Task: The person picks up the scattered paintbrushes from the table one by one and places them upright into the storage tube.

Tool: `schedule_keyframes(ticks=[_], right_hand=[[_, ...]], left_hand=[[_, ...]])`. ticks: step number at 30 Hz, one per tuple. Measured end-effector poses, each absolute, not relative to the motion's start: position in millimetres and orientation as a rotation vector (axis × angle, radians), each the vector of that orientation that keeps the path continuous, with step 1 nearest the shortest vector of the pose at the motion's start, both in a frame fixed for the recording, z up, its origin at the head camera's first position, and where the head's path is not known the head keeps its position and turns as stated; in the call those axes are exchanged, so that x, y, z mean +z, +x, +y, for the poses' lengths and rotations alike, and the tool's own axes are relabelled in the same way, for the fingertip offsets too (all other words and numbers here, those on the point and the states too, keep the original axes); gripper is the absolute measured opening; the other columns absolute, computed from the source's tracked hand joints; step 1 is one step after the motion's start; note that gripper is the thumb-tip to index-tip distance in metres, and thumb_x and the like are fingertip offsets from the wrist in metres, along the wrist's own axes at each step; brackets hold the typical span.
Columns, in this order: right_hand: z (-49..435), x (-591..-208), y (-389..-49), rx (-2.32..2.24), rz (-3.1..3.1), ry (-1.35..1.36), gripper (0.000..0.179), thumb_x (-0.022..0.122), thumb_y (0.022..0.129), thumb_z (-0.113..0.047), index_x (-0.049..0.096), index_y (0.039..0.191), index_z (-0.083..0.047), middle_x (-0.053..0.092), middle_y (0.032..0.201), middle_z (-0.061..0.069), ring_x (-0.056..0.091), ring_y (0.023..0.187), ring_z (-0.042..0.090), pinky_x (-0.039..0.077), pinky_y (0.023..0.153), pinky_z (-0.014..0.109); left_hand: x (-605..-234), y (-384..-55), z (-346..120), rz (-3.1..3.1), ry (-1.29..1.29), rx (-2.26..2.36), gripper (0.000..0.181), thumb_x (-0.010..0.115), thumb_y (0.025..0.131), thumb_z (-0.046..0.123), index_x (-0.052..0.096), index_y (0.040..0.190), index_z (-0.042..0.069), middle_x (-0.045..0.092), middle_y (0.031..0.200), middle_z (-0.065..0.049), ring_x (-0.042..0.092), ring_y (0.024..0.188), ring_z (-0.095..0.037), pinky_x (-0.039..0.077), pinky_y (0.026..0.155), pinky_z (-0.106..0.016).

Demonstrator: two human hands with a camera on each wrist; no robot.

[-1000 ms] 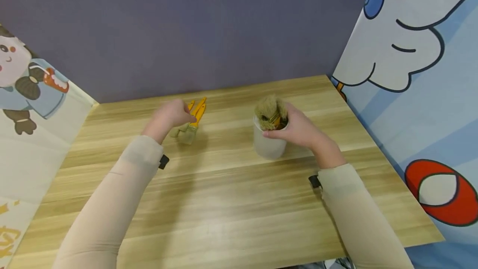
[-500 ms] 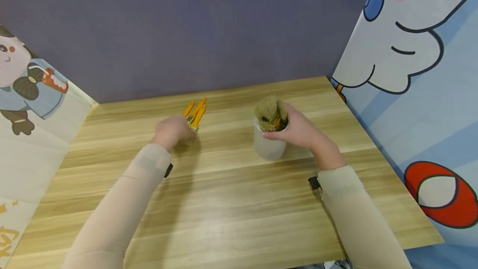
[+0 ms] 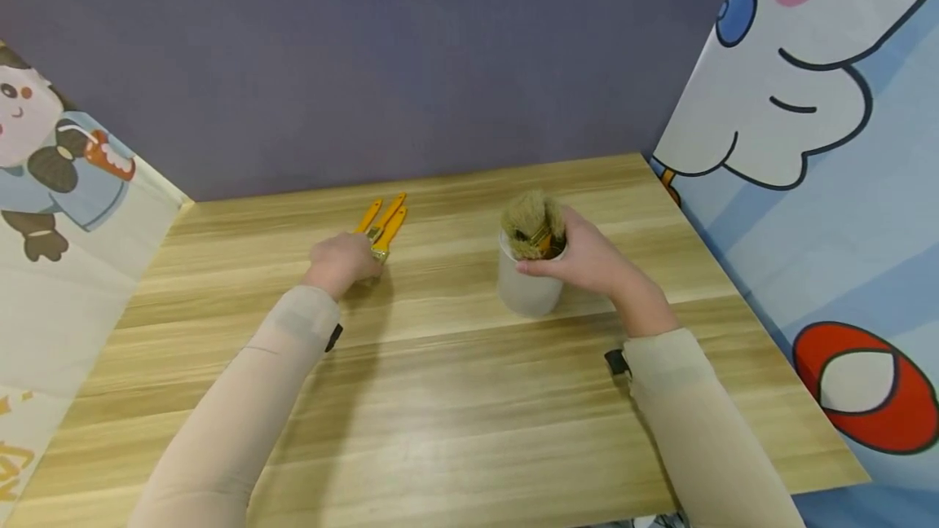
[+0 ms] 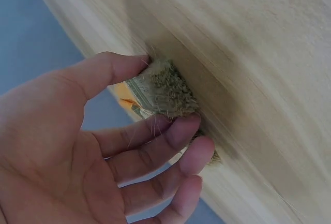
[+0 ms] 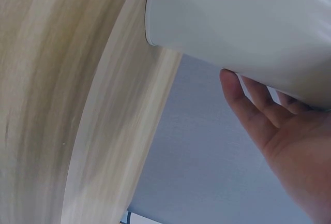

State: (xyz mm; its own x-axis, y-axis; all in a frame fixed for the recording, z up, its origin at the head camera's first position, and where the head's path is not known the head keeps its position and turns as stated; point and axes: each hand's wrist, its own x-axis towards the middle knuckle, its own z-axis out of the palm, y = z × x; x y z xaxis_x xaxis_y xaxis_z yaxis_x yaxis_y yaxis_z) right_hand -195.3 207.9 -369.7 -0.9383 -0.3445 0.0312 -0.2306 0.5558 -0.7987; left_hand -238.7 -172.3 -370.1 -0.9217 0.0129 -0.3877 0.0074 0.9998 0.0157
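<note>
while the left hand pinches the bristles of a paintbrush between thumb and fingertips, three yellow handles point away beyond them on the wooden table. the right hand curves thumb and fingers around a white container near its rim; brushes stand inside, bristles uppermost, just past that thumb. beyond both hands rises a grey wall.

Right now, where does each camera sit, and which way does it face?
Head: on the head, facing forward and down at brushes, white cup and table; left hand, right hand and sleeves show.
Left wrist: on that wrist, facing bristles; the left hand shows.
Right wrist: on that wrist, facing the white cup's side; right hand shows.
Head and right wrist share the white cup.
</note>
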Motion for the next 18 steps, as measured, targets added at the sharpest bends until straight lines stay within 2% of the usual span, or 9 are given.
schedule_keyframes(ticks=[3,6,8,12,15,16,18], right_hand=[[208,-370,-196,-1.326,2.658,-0.484,0.092,0.092,0.083,-0.045,0.043,0.158,-0.022,0.050,0.157,0.008,0.050,0.147,0.032,0.040,0.121,0.063],[208,-368,-195,-1.318,2.673,-0.483,0.094,0.091,0.083,-0.046,0.042,0.159,-0.021,0.050,0.157,0.008,0.050,0.147,0.033,0.040,0.121,0.063],[208,-368,-195,-1.318,2.677,-0.480,0.094,0.091,0.084,-0.046,0.041,0.159,-0.021,0.050,0.157,0.008,0.050,0.147,0.033,0.041,0.120,0.063],[209,-369,-193,-1.322,2.663,-0.470,0.093,0.091,0.084,-0.044,0.041,0.159,-0.020,0.051,0.157,0.008,0.050,0.147,0.033,0.041,0.121,0.063],[209,-371,-194,-1.329,2.655,-0.469,0.094,0.091,0.084,-0.045,0.041,0.159,-0.021,0.051,0.156,0.008,0.051,0.146,0.032,0.041,0.120,0.063],[209,-371,-194,-1.334,2.654,-0.471,0.093,0.091,0.084,-0.045,0.041,0.159,-0.021,0.052,0.156,0.008,0.051,0.146,0.032,0.042,0.120,0.063],[209,-372,-195,-1.342,2.654,-0.477,0.093,0.091,0.083,-0.046,0.042,0.158,-0.021,0.052,0.155,0.008,0.052,0.145,0.032,0.042,0.119,0.062]], left_hand=[[-366,-239,-175,2.750,0.021,0.047,0.038,0.065,0.095,0.047,0.071,0.093,0.010,0.072,0.104,-0.017,0.061,0.082,-0.029,0.052,0.082,-0.050],[-358,-241,-177,2.800,0.027,0.104,0.036,0.066,0.092,0.046,0.069,0.097,0.010,0.071,0.102,-0.015,0.061,0.084,-0.030,0.052,0.084,-0.053],[-350,-244,-178,2.818,0.010,0.166,0.035,0.066,0.091,0.044,0.066,0.097,0.010,0.068,0.095,-0.013,0.059,0.080,-0.028,0.052,0.078,-0.049],[-332,-249,-182,2.830,-0.003,0.284,0.036,0.068,0.094,0.041,0.053,0.075,0.014,0.045,0.066,0.000,0.042,0.059,-0.017,0.040,0.056,-0.035],[-322,-250,-187,2.868,-0.004,0.374,0.046,0.071,0.094,0.039,0.044,0.064,0.017,0.030,0.057,0.006,0.027,0.053,-0.013,0.030,0.050,-0.030],[-319,-250,-189,2.882,-0.005,0.417,0.044,0.071,0.094,0.038,0.047,0.065,0.016,0.032,0.058,0.005,0.028,0.054,-0.014,0.030,0.050,-0.031],[-314,-249,-192,2.933,0.003,0.511,0.033,0.073,0.095,0.037,0.063,0.077,0.010,0.055,0.068,-0.004,0.045,0.060,-0.020,0.040,0.054,-0.034]])
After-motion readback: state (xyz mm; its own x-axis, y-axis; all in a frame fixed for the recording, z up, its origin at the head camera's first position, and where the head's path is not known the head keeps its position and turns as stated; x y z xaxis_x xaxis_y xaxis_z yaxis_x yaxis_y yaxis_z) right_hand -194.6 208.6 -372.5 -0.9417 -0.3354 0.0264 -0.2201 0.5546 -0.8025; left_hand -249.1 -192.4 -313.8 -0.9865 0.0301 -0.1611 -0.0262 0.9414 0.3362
